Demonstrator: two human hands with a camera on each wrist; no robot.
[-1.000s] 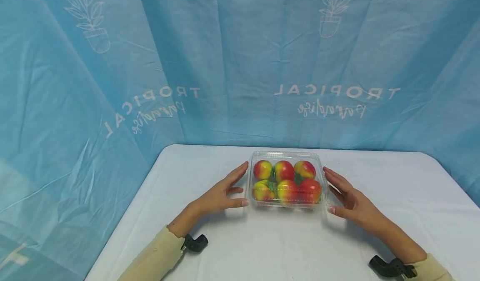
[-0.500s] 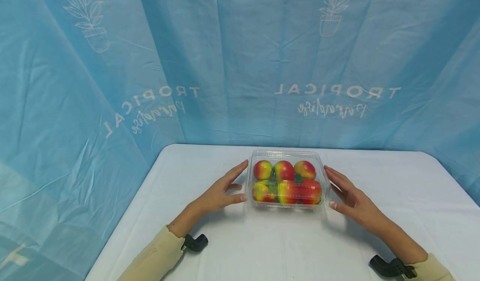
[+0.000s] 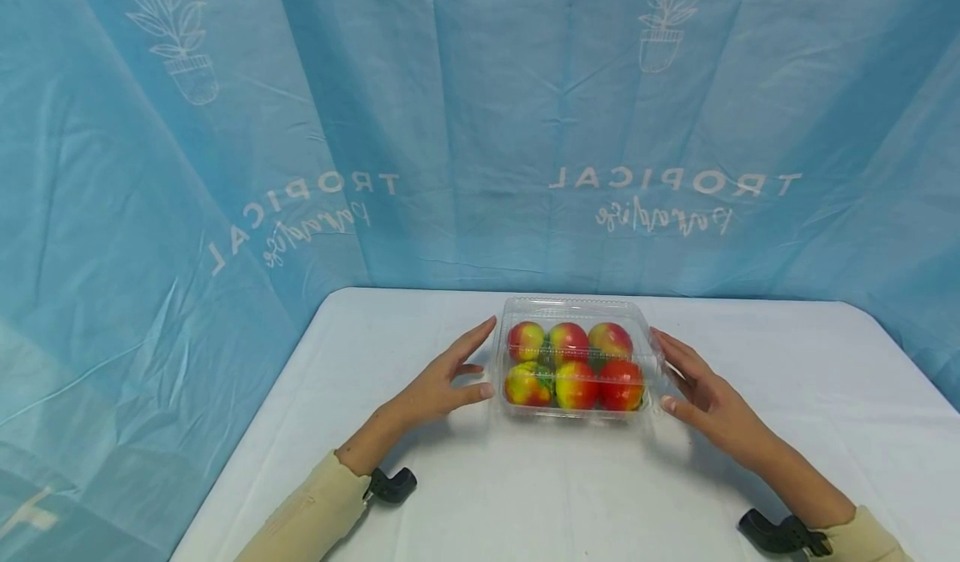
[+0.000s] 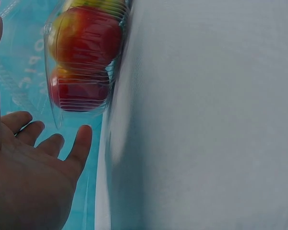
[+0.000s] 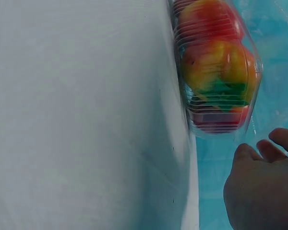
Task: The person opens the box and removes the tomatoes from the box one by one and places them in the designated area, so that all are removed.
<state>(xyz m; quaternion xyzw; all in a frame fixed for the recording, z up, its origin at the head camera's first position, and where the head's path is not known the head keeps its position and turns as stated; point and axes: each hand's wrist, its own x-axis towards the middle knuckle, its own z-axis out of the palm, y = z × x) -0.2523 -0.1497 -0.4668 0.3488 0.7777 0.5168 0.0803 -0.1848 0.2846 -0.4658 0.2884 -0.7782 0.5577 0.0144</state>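
Note:
A clear plastic clamshell box point(image 3: 573, 414) holds several round red-and-yellow fruits point(image 3: 567, 342) in two rows, with bits of green among them. Its clear lid point(image 3: 573, 308) is over the fruits. On the left side, my left hand point(image 3: 442, 387) has straight, spread fingers, their tips right at the lid's edge. My right hand point(image 3: 708, 408) mirrors it, fingertips along the right edge and thumb near the front right corner. In the left wrist view the box point(image 4: 86, 62) lies beyond the hand point(image 4: 33, 187). The right wrist view has the box point(image 5: 218, 76) above the hand point(image 5: 264, 187).
The box rests toward the far edge of a table with a white cloth point(image 3: 570, 495). A blue printed curtain point(image 3: 495, 128) hangs behind and to the left. Dark wrist devices point(image 3: 390, 487) are strapped on both sleeves.
The lid's front crease and back edge have shifted up in the head view, and its right edge outward. Both hands have risen very slightly with it; the fruits stay in place.

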